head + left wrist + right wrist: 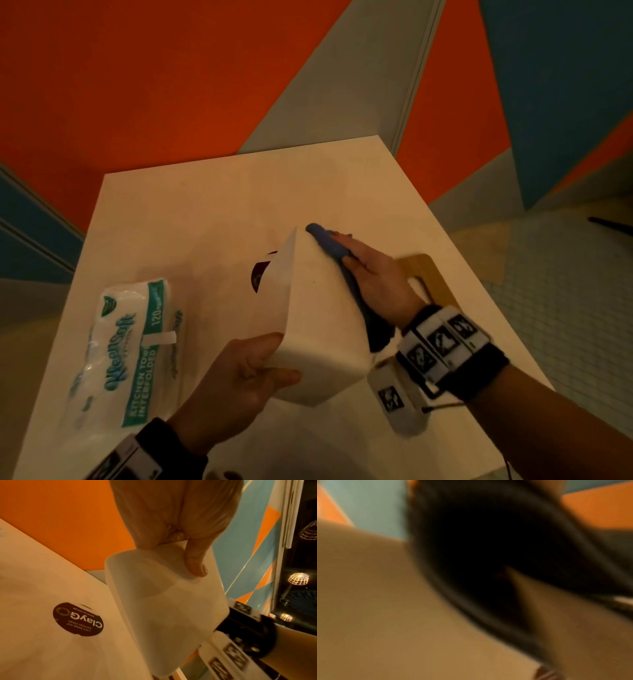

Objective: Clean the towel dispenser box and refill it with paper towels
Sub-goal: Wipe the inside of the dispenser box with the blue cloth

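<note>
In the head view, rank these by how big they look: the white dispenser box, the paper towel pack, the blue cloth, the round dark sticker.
1. White dispenser box, though it is nearest the camera.
2. Paper towel pack, close behind.
3. Blue cloth, partly under the right hand.
4. Round dark sticker, mostly hidden by the box.

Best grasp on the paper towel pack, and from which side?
Probably from above, across the short width of the paper towel pack. It lies flat and long on the table, left of the dispenser box, with its top and both long sides unobstructed. The soft wrap suggests a wide, gentle grip.
</note>
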